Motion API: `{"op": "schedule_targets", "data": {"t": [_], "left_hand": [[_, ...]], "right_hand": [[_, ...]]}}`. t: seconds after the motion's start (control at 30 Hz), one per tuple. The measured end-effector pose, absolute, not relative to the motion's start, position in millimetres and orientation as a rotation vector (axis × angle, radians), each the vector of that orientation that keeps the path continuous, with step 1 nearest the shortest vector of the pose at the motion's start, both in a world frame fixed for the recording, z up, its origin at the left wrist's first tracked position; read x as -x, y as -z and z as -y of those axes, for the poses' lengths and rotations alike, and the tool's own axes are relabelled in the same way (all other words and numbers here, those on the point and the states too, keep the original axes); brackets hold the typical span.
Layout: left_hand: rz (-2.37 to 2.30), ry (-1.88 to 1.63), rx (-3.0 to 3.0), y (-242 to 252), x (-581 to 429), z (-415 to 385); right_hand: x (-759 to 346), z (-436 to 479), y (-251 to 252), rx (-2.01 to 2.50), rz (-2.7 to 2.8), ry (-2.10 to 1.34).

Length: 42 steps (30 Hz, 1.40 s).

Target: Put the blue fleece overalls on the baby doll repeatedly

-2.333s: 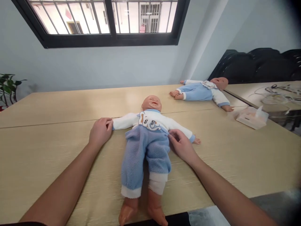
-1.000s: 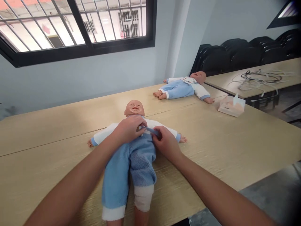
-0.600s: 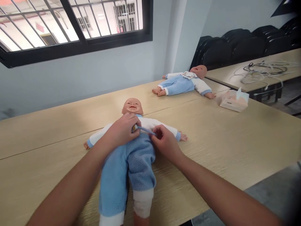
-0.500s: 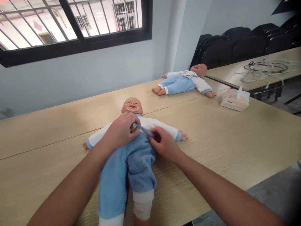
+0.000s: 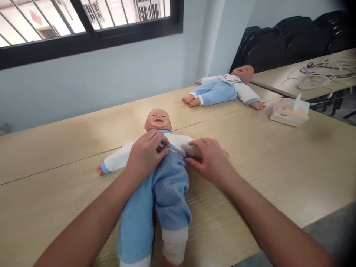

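A baby doll (image 5: 158, 119) lies on its back, its head away from me, in a white top and light-blue fleece trousers (image 5: 169, 185). My left hand (image 5: 147, 148) is closed at its belly, pinching the blue waistband (image 5: 175, 149), which is pulled up off the body. A small patterned bit of cloth shows inside that grip. At the doll's side on the right, my right hand (image 5: 210, 157) is slightly blurred, thumb and fingers apart around part of the white sleeve. It no longer touches the waistband. One trouser leg is bunched up above a white cuff (image 5: 175, 237).
A second doll (image 5: 219, 91) in similar clothes lies farther back on the wooden table (image 5: 55, 200). Beside it stands a tissue box (image 5: 289, 111). Tangled cables (image 5: 319, 79) lie on another table, with stacked black chairs (image 5: 267, 52) behind. A barred window (image 5: 91, 22) is at the back left.
My right hand has let go of the waistband and moved right, its fingers spreading. My left hand keeps its pinch. The view has tilted slightly downward.
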State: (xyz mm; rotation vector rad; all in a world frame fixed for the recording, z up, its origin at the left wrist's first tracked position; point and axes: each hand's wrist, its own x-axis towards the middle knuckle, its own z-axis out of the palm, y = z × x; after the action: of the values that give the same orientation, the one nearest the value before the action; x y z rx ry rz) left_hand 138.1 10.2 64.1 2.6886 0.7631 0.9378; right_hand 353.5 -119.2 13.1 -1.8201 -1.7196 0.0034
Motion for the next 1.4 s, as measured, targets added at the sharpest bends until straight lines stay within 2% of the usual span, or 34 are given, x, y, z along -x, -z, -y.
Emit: {"op": "schedule_targets", "data": {"t": [0.1,0.2,0.33,0.47,0.63,0.87,1.1,1.23,1.4], "left_hand": [[-0.752,-0.942,-2.628,-66.3,-138.3,-10.7],[-0.716,-1.016,-2.618,-66.1,-137.1,-12.2],[-0.684,-1.131,-2.716,-60.4,-134.0,-11.8],[-0.691,-1.194,-2.801,-54.2,-132.5,-11.6],[-0.661,-1.003,-2.819,-56.5,-131.6,-16.7],[-0.49,-0.778,-2.719,-68.8,-123.3,-31.2],[-0.473,-0.497,-2.532,-84.3,-118.6,-27.2],[-0.614,-0.411,-2.376,-86.7,-116.9,-22.5],[-0.852,-0.425,-2.579,-87.2,-116.8,-21.0]], "right_hand": [[-389.0,132.4,-6.8,2.039,1.743,0.086],[-416.2,139.9,-2.3,2.16,1.701,0.035],[-428.0,140.4,-9.0,2.036,1.595,-0.131],[-430.4,138.9,-10.2,1.944,1.336,-0.099],[-435.7,142.1,-5.2,2.088,1.417,-0.218],[-426.7,147.6,-19.9,1.97,1.719,-0.431],[-437.8,147.3,-13.2,1.963,1.616,-0.442],[-441.2,148.6,-13.6,1.867,1.471,-0.259],[-431.3,143.6,-19.3,1.592,1.334,-0.12]]}}
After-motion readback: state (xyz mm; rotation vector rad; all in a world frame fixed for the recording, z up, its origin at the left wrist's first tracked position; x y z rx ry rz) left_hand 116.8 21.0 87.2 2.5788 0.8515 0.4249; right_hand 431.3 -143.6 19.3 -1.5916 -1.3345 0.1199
